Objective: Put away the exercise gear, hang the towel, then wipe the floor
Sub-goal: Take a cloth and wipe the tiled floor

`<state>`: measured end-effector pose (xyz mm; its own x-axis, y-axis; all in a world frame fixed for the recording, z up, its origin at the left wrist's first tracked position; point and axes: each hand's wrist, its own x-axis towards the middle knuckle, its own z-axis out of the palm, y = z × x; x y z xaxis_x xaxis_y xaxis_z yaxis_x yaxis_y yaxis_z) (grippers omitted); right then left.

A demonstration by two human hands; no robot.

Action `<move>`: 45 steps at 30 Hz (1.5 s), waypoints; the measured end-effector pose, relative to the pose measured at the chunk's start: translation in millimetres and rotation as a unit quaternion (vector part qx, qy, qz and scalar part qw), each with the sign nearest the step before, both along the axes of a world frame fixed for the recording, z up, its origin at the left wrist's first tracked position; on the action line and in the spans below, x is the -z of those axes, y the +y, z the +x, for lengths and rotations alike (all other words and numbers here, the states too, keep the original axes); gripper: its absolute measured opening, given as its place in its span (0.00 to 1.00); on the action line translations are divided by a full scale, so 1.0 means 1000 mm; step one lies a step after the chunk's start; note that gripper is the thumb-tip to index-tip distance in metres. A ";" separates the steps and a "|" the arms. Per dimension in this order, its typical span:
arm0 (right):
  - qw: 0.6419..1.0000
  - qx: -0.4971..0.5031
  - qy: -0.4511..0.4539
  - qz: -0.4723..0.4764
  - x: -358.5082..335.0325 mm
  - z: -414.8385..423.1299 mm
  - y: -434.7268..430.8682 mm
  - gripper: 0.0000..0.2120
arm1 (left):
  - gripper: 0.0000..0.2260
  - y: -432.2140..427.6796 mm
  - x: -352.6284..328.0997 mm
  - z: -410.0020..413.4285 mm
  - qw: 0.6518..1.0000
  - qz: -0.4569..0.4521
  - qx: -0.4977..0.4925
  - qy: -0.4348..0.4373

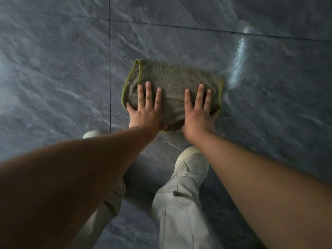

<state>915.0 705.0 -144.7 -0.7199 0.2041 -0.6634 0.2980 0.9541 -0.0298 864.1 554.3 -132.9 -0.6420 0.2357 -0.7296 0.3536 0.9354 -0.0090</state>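
A folded olive-green cloth (172, 78) with a yellow-green hem lies flat on the grey marbled floor (53, 69). My left hand (146, 109) presses on its near left part with straight, spread fingers. My right hand (198, 112) presses on its near right part the same way. Both palms sit at the cloth's near edge. A wet streak (238, 62) shines on the tiles just right of the cloth.
My two pale shoes (192, 162) and light trouser legs stand on the floor directly below the cloth. Dark grout lines (110, 69) cross the tiles to the left and beyond the cloth.
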 end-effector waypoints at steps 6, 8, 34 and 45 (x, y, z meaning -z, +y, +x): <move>1.000 -0.010 -0.011 -0.013 -0.012 0.028 -0.014 0.43 | 0.49 -0.021 -0.007 0.030 1.000 0.027 -0.014 -0.009; 0.999 -0.010 -0.020 -0.033 -0.018 0.028 -0.010 0.44 | 0.47 -0.026 -0.012 0.030 0.999 0.042 -0.014 -0.021; 0.997 0.028 0.073 -0.020 -0.022 0.045 -0.018 0.21 | 0.19 -0.080 -0.006 -0.007 0.977 0.171 0.106 0.071; 0.990 0.042 0.113 -0.079 -0.069 0.030 -0.017 0.18 | 0.20 -0.097 -0.055 -0.002 0.964 0.251 0.039 0.074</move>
<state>945.4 687.9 -75.9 -0.8387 0.1769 -0.5150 0.3452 0.9042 -0.2516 861.7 457.6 -78.0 -0.6956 0.5881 -0.4127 0.4532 0.8049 0.3832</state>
